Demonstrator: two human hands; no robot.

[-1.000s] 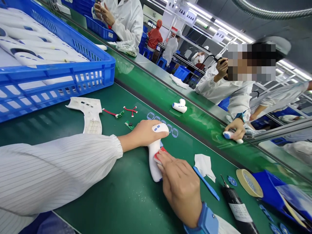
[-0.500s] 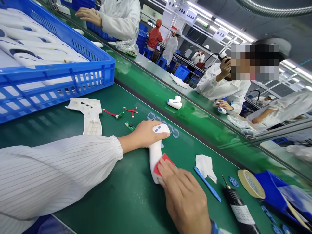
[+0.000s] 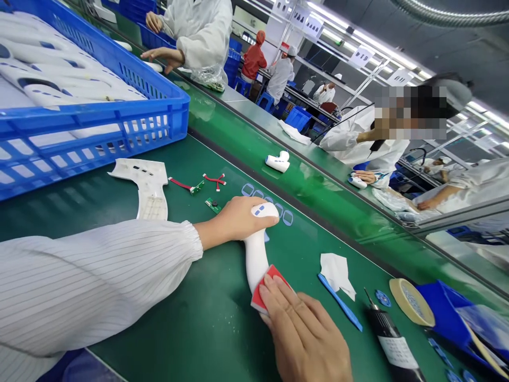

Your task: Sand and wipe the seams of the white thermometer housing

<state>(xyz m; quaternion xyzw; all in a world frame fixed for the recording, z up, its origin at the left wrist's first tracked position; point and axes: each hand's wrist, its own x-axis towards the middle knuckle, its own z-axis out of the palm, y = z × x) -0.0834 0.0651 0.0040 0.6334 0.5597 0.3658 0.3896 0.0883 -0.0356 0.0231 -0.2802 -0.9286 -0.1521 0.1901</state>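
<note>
My left hand (image 3: 236, 218) is closed round the head of a white handheld device (image 3: 254, 254) with blue buttons, pinning it to the green mat (image 3: 191, 329). My right hand (image 3: 306, 334) presses a red pad (image 3: 265, 289) against the lower end of the device's handle, fingers together on top of the pad. Several blue ring-shaped parts (image 3: 284, 215) lie just beyond the device's head.
A blue crate (image 3: 119, 124) of white shells stands at left; a white shell half (image 3: 148, 185), wired parts (image 3: 199, 183) and a small board (image 3: 213, 205) lie near it. At right are a white wipe (image 3: 336, 270), blue stick (image 3: 340, 302), black driver (image 3: 392, 345), tape roll (image 3: 411, 307). Another device (image 3: 277, 162) rides the conveyor; other people work beyond.
My right hand has slid the red pad down the handle toward me. My left hand has stayed put. The device on the conveyor has moved left.
</note>
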